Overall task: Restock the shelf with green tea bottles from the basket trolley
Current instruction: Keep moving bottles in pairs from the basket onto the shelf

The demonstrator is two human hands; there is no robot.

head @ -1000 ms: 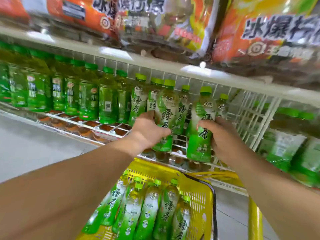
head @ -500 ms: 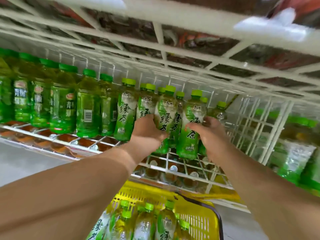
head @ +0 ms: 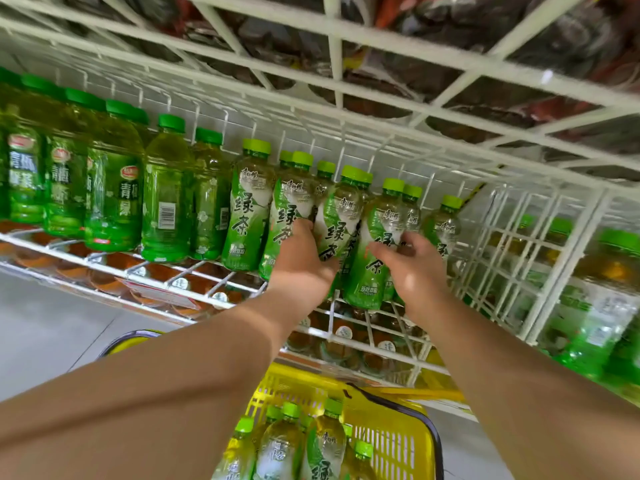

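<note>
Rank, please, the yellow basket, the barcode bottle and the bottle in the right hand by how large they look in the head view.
1. Yellow basket, largest, though nearest the camera.
2. Barcode bottle and the bottle in the right hand look alike, so unranked.

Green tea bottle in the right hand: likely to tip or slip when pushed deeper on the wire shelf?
The green tea bottle looks full, so probably heavy for its size. Tall and narrow on the wire shelf, it may tip.
</note>
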